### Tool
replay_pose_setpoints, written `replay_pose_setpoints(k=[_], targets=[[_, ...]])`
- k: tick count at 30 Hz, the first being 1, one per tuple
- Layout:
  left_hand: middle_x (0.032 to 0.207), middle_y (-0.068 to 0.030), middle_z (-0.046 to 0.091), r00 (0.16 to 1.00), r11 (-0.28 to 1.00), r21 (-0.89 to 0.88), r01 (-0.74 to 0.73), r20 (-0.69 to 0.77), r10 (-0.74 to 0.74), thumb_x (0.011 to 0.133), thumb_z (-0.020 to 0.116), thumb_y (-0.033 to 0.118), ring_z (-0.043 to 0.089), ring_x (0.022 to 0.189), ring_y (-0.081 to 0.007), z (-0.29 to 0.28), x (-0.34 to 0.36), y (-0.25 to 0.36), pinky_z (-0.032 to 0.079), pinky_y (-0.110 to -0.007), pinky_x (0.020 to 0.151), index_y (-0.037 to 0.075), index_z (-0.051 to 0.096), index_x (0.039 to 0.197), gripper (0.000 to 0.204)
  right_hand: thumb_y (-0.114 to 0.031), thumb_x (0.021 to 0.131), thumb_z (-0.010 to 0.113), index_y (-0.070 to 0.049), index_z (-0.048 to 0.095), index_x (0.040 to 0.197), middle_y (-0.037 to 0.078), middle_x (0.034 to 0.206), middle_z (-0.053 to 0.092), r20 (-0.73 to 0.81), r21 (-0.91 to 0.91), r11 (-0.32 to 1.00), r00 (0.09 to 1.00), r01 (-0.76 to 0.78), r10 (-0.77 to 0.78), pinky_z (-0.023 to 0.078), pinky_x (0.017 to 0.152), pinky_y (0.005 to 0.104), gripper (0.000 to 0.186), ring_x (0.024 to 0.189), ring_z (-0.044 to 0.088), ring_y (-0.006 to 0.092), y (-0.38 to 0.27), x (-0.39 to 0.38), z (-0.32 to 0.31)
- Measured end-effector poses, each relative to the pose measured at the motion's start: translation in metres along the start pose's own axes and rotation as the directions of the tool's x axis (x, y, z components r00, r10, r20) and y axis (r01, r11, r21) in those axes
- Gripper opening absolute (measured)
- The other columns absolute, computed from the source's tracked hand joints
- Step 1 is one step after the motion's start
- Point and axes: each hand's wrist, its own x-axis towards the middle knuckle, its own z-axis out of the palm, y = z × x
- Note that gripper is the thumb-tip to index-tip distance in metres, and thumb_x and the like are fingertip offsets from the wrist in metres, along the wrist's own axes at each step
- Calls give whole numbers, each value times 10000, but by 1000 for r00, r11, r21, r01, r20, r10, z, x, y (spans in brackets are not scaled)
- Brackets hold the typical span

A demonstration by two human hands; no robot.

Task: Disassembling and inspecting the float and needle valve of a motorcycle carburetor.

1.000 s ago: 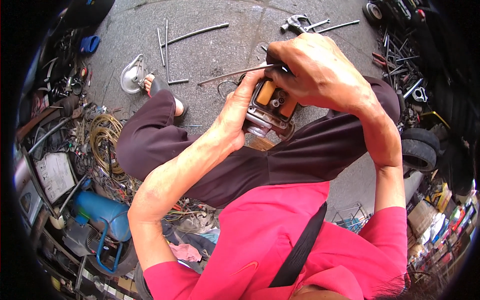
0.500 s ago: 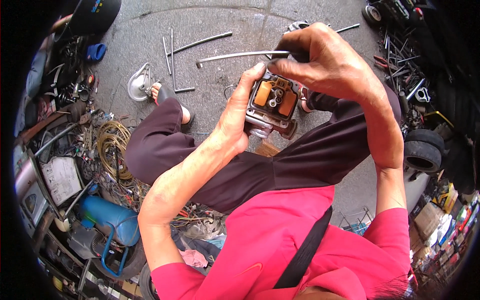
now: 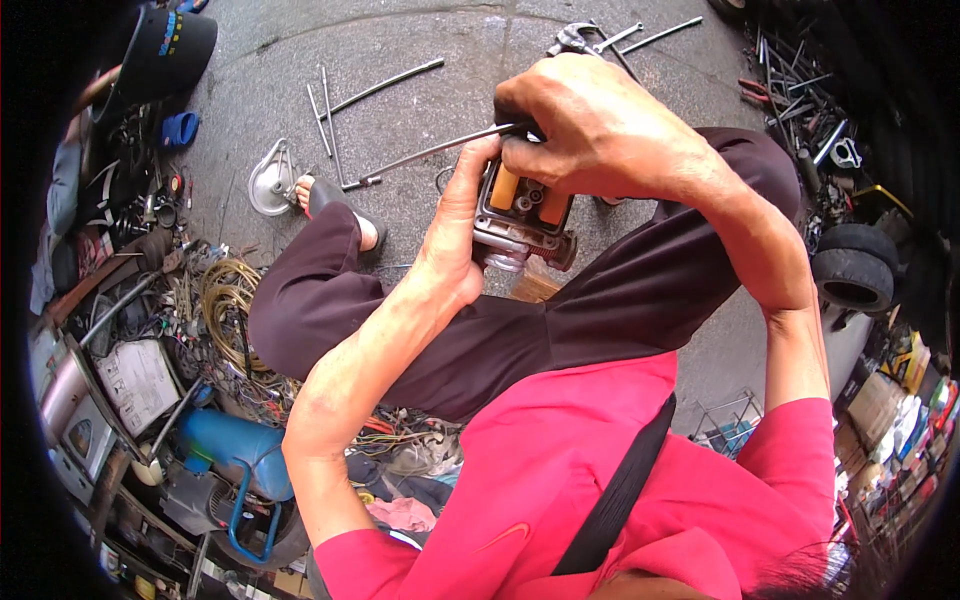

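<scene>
A carburetor (image 3: 525,235) is held between my knees, its open side facing up, with an orange float (image 3: 505,187) showing inside. My left hand (image 3: 455,235) is closed round its left side, thumb along the edge. Above its upper edge, my right hand (image 3: 590,125) is pinched on a long thin metal rod (image 3: 430,152), which reaches out to the left. The rod's near end is hidden by the fingers, and I cannot tell whether it touches the carburetor. My right hand covers part of the carburetor's top.
Long-handled wrenches (image 3: 385,87) lie on the concrete ahead, near a round metal cover (image 3: 270,180). Metal parts (image 3: 575,40) and rods lie beyond my right hand. Coiled hose (image 3: 228,305) and a blue tank (image 3: 235,450) are at left; tyres (image 3: 853,278) and tools at right.
My right hand has moved left and lower over the carburetor, covering more of it. The rod has swung so its far end points lower. The left hand keeps its hold.
</scene>
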Motion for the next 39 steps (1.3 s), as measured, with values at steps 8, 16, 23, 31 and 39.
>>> replay_pose_setpoints(k=[8,16,23,31,39], targets=[[1040,-31,596,999,999,52,1,40,-3,775,557,582,597,920,-171,-7,2,3,507,-362,805,126,516,1139,584,-162,724,590,37,546,744,206,644,566,-60,98,994,998,39,-33,453,580,402,206,636,580,362,3,-1,5],[1013,-32,599,995,997,30,-74,66,72,797,555,534,603,897,-162,-4,2,7,528,-354,754,128,515,1126,524,-248,697,618,47,599,717,218,676,581,-18,151,988,999,-30,33,472,623,416,296,695,600,362,3,3,-7],[994,-38,607,996,996,54,-71,64,67,805,561,500,615,856,-156,-6,3,4,537,-332,714,111,523,1103,491,-176,686,604,65,513,705,222,590,490,-9,112,993,999,48,-47,412,520,385,258,526,516,335,6,1,-5],[996,-58,604,996,991,100,-89,-3,90,765,557,604,615,863,-169,-6,0,-6,530,-325,708,84,500,1149,649,-213,734,577,48,515,726,183,602,523,-158,220,963,980,153,-120,419,530,374,269,527,521,316,5,5,11],[938,-99,633,997,997,-2,-75,23,75,816,544,489,643,796,-182,-17,-12,13,555,-336,691,29,541,1076,528,-195,819,507,29,571,887,-11,695,496,-49,649,684,879,-333,474,393,608,246,242,661,447,92,45,-11,-6]])
